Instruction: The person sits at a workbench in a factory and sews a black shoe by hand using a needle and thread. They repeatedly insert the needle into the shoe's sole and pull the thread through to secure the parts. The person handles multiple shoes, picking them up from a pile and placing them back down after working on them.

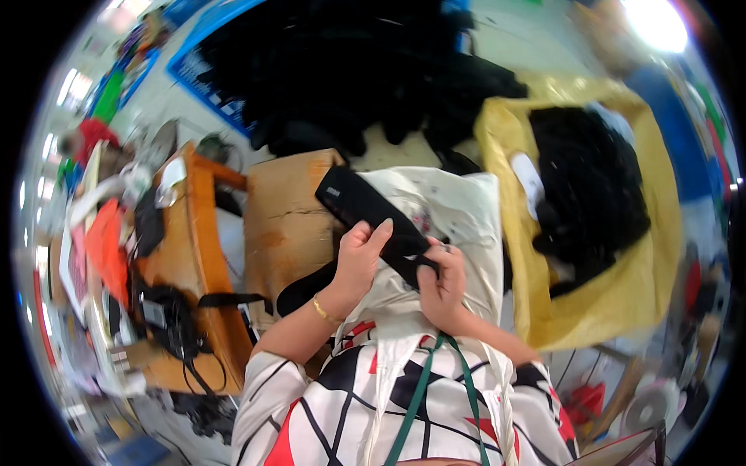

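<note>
The left grip (362,255) and right grip (443,284) both pinch the black cloth (360,196) at the frame's centre; a yellow sack (598,328) stands at right, a carton (286,210) left of centre.

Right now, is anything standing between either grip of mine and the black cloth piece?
Nothing visible does: your left grip and right grip both touch the black cloth piece directly. The cardboard box lies to the left and the yellow bag to the right, neither in between.
</note>
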Available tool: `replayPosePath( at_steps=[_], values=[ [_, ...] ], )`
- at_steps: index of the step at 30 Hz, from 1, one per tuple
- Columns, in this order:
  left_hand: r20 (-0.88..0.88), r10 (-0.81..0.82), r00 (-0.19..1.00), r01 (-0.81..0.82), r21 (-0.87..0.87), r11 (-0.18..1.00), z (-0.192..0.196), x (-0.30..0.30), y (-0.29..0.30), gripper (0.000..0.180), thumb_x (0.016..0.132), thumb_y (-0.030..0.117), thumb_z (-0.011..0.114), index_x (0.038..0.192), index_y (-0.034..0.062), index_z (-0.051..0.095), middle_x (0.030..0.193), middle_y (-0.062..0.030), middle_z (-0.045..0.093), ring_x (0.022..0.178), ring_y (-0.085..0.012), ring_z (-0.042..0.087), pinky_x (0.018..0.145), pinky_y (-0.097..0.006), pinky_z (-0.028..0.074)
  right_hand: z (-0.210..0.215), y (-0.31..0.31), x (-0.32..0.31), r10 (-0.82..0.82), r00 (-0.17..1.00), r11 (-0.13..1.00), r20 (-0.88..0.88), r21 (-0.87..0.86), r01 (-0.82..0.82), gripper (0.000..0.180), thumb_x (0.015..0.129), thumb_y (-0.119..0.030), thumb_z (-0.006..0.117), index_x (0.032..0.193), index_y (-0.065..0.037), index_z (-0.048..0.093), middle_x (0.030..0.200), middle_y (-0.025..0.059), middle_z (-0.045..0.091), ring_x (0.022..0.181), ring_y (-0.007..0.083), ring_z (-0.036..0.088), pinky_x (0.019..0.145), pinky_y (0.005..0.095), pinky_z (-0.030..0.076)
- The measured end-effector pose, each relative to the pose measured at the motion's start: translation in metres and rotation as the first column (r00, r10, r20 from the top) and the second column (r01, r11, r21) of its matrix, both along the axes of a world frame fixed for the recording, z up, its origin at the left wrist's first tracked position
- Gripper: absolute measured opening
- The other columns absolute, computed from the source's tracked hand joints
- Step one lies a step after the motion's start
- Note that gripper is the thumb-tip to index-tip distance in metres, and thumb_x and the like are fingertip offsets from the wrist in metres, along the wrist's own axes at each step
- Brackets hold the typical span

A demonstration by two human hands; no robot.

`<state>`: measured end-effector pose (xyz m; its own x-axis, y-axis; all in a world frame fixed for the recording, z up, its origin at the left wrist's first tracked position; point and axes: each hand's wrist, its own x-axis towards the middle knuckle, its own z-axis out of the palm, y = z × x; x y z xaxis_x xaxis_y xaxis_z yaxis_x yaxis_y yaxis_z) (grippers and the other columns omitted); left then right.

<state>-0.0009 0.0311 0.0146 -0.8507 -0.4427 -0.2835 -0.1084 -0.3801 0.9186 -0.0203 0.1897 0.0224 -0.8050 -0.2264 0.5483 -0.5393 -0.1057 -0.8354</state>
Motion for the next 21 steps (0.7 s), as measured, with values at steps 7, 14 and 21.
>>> replayPosePath(
  at_steps=[7,14,21],
  values=[
    [0.373,-0.485,0.791,0.537,-0.046,0.842,0.033,0.038,0.030,0.026,0.096,0.023,0.067,0.100,-0.0022,0.072,0.093,0.0011,0.068,0.082,-0.0053,0.058,0.070,-0.021,0.046,-0.001,0.032,-0.028,-0.253,0.962,0.967,-0.099,0.015,0.255,0.025,0.077,0.004,0.072,0.098,-0.001,0.059,0.077,0.0097,0.054,0.066,0.0249,0.050,0.056,0.0335,0.039],
    [0.417,-0.375,0.828,0.496,-0.231,0.837,0.014,0.059,0.025,0.032,0.099,0.026,0.062,0.098,-0.0040,0.073,0.091,-0.0032,0.070,0.082,-0.0093,0.062,0.077,-0.025,0.050,-0.029,0.024,-0.012,-0.191,0.950,0.981,0.248,0.093,0.173,0.013,0.086,-0.002,0.069,0.096,-0.002,0.060,0.081,0.0081,0.055,0.073,0.0187,0.053,0.066,0.0288,0.045],
    [0.012,-0.242,0.970,0.231,0.260,0.938,-0.001,0.049,0.030,0.018,0.094,0.016,0.065,0.103,-0.0004,0.064,0.098,-0.0019,0.064,0.086,-0.0089,0.059,0.082,-0.025,0.047,-0.030,0.012,-0.007,0.037,0.787,0.997,0.616,-0.073,0.010,0.009,0.091,-0.009,0.067,0.096,-0.002,0.063,0.078,0.0040,0.056,0.068,0.0123,0.051,0.063,0.0263,0.045]
  ],
)
